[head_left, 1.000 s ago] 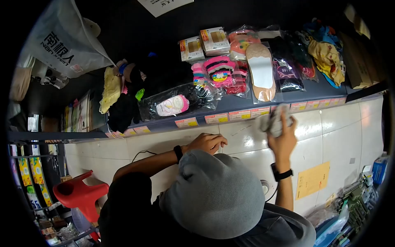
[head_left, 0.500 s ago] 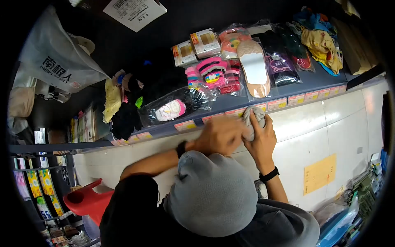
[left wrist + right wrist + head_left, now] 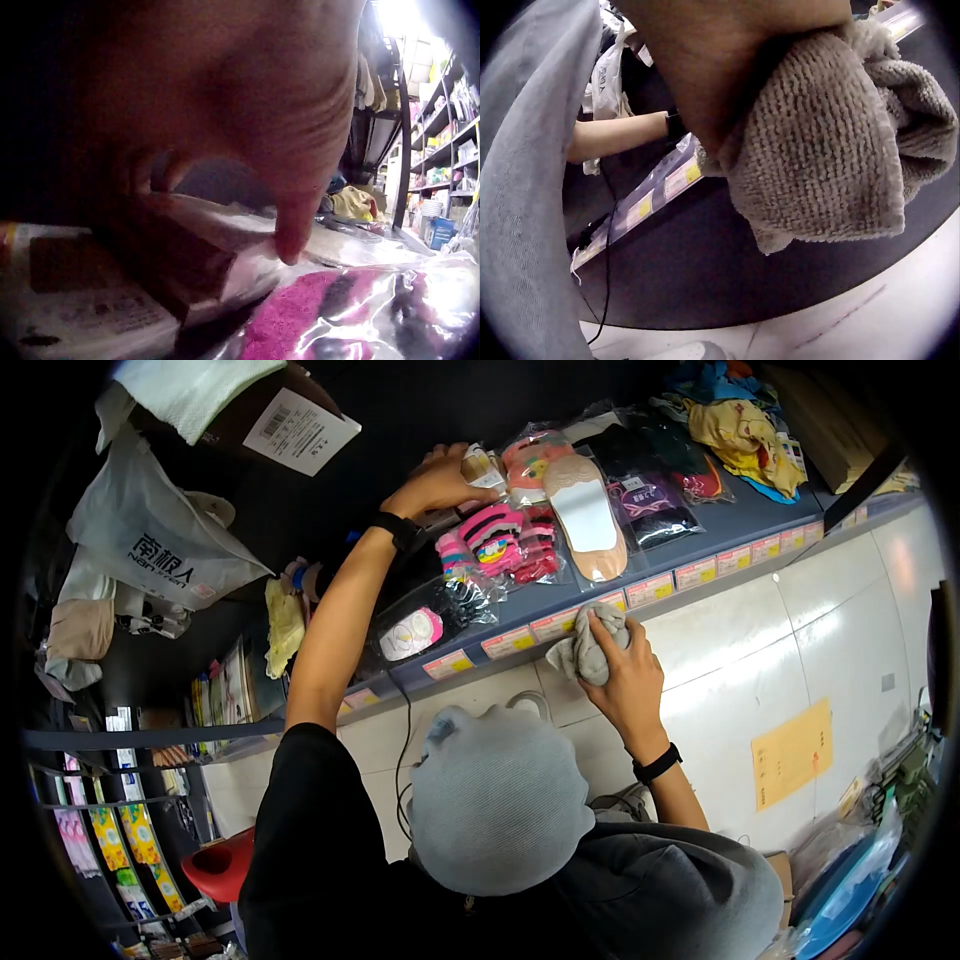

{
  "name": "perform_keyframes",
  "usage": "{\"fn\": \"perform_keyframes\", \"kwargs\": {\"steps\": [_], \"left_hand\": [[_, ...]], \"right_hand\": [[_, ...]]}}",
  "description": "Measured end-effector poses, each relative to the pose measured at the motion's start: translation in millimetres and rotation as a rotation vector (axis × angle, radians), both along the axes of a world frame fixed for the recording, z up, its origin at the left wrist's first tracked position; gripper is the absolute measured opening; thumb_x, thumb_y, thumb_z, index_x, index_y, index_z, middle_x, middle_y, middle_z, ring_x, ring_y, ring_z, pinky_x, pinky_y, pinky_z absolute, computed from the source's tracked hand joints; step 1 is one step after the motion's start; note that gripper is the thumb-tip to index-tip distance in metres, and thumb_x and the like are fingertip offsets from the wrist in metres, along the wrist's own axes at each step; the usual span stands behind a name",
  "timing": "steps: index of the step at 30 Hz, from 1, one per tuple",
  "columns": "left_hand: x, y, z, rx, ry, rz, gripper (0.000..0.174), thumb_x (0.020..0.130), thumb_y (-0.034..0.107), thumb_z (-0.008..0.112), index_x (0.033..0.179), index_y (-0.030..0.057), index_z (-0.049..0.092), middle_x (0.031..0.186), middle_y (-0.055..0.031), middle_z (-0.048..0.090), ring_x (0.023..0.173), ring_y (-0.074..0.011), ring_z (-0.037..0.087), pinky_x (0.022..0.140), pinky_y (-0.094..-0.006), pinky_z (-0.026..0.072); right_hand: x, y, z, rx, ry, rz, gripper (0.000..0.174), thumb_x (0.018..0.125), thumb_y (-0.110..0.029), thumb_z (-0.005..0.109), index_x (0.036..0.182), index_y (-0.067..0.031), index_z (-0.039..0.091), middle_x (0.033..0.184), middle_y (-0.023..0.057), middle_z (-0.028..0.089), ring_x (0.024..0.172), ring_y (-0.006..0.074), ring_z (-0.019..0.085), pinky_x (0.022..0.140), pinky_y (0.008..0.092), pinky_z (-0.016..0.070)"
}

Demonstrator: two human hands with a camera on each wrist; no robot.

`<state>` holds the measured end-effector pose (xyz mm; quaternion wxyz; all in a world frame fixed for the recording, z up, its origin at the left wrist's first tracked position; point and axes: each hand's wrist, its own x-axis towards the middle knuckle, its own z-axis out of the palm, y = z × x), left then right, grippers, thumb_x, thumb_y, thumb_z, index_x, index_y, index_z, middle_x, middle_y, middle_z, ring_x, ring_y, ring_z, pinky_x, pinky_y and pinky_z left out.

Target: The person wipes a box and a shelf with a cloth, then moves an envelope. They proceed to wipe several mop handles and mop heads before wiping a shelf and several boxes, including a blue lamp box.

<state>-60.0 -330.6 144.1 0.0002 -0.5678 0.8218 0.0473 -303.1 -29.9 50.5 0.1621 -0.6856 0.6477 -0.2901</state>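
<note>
Over on the shelf, my left hand (image 3: 437, 482) reaches across a small white-and-brown carton (image 3: 483, 468). The left wrist view shows its thumb at the near end of the carton (image 3: 172, 255) and the fingers curled over the far side; a second flat carton (image 3: 82, 307) lies beside it. A plastic-wrapped pack with pink and black stripes (image 3: 495, 540) lies just in front of that hand. My right hand (image 3: 632, 685) grips a bunched grey cleaning cloth (image 3: 588, 652) in front of the shelf edge. Up close, the cloth (image 3: 817, 142) has a ribbed, fluffy weave.
A flesh-coloured foot-shaped pack (image 3: 590, 550), dark packs and yellow cloth (image 3: 742, 435) lie further right on the shelf. Price tags (image 3: 650, 590) line its edge. A white plastic bag (image 3: 165, 530) hangs left. A black cable (image 3: 405, 740) dangles near the body. A red chair (image 3: 218, 865) stands behind left.
My left hand has gone from in front of the shelf, past the cloth, up onto the cartons. The right hand has moved left with the cloth and stays below the shelf edge.
</note>
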Motion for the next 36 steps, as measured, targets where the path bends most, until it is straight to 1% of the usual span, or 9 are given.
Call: {"fn": "perform_keyframes", "kwargs": {"steps": [5,7,8,9,11,18,29,35,36], "left_hand": [[-2.4,25.7,40.5,-0.128,0.087,0.030,0.089,0.076,0.053,0.073,0.142,0.0003,0.044,0.139,-0.0252,0.050,0.127,-0.0344,0.053,0.106,-0.0424,0.0420],[2.6,43.6,53.9,0.413,1.066,0.093,0.075,0.089,0.051,0.057,0.141,-0.0011,0.044,0.139,-0.0230,0.051,0.128,-0.0320,0.053,0.106,-0.0429,0.0428],[-17.6,81.5,72.0,0.490,1.317,0.067,0.065,0.096,0.046,0.045,0.138,-0.0026,0.046,0.130,-0.0217,0.058,0.116,-0.0291,0.062,0.102,-0.0396,0.0466],[-19.6,90.0,69.3,0.656,1.534,0.010,0.077,0.094,0.057,0.041,0.145,-0.0006,0.039,0.144,-0.0223,0.047,0.132,-0.0335,0.049,0.111,-0.0505,0.0364],[-38.1,123.3,70.7,0.833,1.746,0.030,0.080,0.092,0.059,0.041,0.145,-0.0011,0.037,0.142,-0.0231,0.048,0.130,-0.0343,0.051,0.110,-0.0502,0.0379],[-94.9,169.2,43.8,0.965,1.721,-0.078,0.079,0.095,0.061,0.034,0.146,0.0009,0.037,0.145,-0.0190,0.047,0.131,-0.0292,0.050,0.111,-0.0440,0.0394],[-112.2,179.3,9.7,0.860,1.454,-0.172,0.074,0.098,0.058,0.032,0.141,-0.0014,0.043,0.137,-0.0160,0.053,0.123,-0.0230,0.055,0.106,-0.0364,0.0432],[-110.8,185.5,25.0,0.926,1.694,-0.030,0.078,0.095,0.060,0.030,0.143,-0.0013,0.041,0.140,-0.0196,0.051,0.126,-0.0287,0.054,0.108,-0.0413,0.0415],[-106.5,178.1,22.4,0.981,1.713,-0.015,0.084,0.089,0.067,0.034,0.147,0.0048,0.039,0.147,-0.0189,0.045,0.134,-0.0343,0.045,0.114,-0.0513,0.0319]], "right_hand": [[-10.6,0.0,3.3,0.025,-0.107,-0.009,0.089,0.056,-0.021,0.087,0.139,-0.0269,0.054,0.127,0.0182,0.051,0.106,0.0370,0.061,0.085,0.0440,0.0538],[-24.9,1.4,10.5,0.040,-0.200,-0.017,0.090,0.055,-0.022,0.087,0.138,-0.0271,0.055,0.127,0.0184,0.051,0.105,0.0368,0.062,0.084,0.0445,0.0547],[-34.2,2.2,17.4,0.029,-0.293,-0.050,0.089,0.054,-0.021,0.086,0.138,-0.0260,0.056,0.127,0.0190,0.052,0.106,0.0378,0.062,0.087,0.0441,0.0545],[-43.2,1.7,23.3,0.015,-0.385,-0.079,0.088,0.054,-0.020,0.085,0.137,-0.0249,0.057,0.126,0.0195,0.053,0.107,0.0387,0.063,0.089,0.0436,0.0542],[-60.5,-6.2,40.0,-0.151,-0.430,-0.036,0.089,0.053,-0.017,0.084,0.137,-0.0238,0.057,0.126,0.0212,0.054,0.110,0.0385,0.062,0.093,0.0407,0.0525],[-41.7,-16.7,147.3,-0.255,-0.113,0.046,0.087,0.054,-0.023,0.086,0.136,-0.0276,0.057,0.121,0.0177,0.055,0.102,0.0358,0.063,0.080,0.0401,0.0546],[-26.9,-6.2,133.1,-0.205,0.088,0.003,0.091,0.055,-0.023,0.086,0.139,-0.0296,0.052,0.122,0.0156,0.050,0.093,0.0311,0.061,0.075,0.0398,0.0534],[-32.7,-1.8,129.4,-0.170,0.042,-0.036,0.090,0.057,-0.023,0.086,0.140,-0.0306,0.052,0.122,0.0148,0.050,0.094,0.0306,0.061,0.075,0.0399,0.0536],[-37.7,-2.5,124.5,-0.139,0.073,-0.071,0.090,0.057,-0.023,0.086,0.140,-0.0305,0.052,0.123,0.0149,0.050,0.094,0.0310,0.062,0.075,0.0398,0.0537]]}}
